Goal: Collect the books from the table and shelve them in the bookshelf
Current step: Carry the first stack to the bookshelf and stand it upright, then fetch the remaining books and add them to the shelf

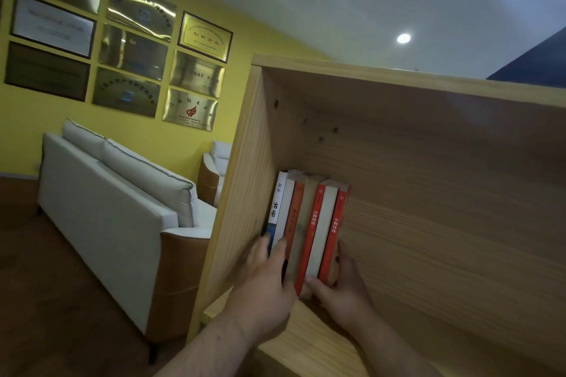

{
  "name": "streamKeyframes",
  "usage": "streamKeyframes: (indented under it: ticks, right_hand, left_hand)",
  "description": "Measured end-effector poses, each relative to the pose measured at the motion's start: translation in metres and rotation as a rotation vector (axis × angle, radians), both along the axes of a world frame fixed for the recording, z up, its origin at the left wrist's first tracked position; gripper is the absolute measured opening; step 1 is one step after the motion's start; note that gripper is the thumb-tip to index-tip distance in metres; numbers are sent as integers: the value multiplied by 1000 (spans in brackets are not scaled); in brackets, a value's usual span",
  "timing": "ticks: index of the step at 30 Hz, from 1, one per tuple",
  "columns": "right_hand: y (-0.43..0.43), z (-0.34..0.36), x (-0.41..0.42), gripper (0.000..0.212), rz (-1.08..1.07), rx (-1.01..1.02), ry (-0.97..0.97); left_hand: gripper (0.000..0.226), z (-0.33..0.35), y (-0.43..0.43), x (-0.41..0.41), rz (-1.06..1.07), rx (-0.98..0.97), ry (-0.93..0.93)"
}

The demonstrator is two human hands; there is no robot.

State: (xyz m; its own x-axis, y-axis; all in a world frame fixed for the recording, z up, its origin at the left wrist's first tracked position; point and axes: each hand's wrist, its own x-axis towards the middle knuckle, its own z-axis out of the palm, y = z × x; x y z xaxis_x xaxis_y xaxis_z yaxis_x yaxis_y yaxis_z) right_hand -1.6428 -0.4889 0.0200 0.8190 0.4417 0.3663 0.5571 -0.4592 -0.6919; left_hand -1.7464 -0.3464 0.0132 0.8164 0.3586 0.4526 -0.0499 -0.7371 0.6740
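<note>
Several books (309, 217) stand upright in a row at the left end of a light wooden bookshelf (428, 193), against its left side panel. The leftmost book (277, 202) has a white spine; further right are orange and red spines, the last a red book (335, 223). My left hand (266, 281) presses flat against the lower spines at the row's left side. My right hand (343, 285) cups the bottom of the rightmost red books, thumb in front, fingers behind. The books' lower ends are hidden by my hands.
A white sofa (116, 208) with brown arm ends stands to the left of the shelf on a brown floor. Framed plaques (131, 49) hang on the yellow wall behind it. The shelf compartment to the right of the books holds nothing visible.
</note>
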Motion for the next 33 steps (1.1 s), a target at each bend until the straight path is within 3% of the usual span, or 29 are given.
streamKeyframes:
  ticks: [4,8,14,18,22,28,31,33]
  right_hand:
    - [-7,4,-13,77,-73,-2,-5]
    - [-14,10,-29,73,-103,-129,-32]
    - [-30,6,-40,62,-198,-293,-1]
    - [-39,2,-54,30,-201,-451,-53]
    - [-52,-1,-82,20,-191,-484,-67]
    - [-83,-12,-133,20,-99,-526,-194]
    - [-99,-50,-173,47,-137,-631,-356]
    - [-109,-79,-204,47,-112,-597,-363]
  left_hand:
    - [43,-5,10,-23,-18,-68,114]
    - [24,-5,8,-41,-32,199,225]
    - [38,-18,8,-60,-64,377,177]
    - [42,-23,2,-74,-36,350,214]
    - [41,-22,-3,-96,-45,253,237]
    - [38,-37,-17,-143,-63,103,181]
    - [23,-54,-23,-171,-135,25,365]
    - [12,-71,-29,-190,-172,-37,467]
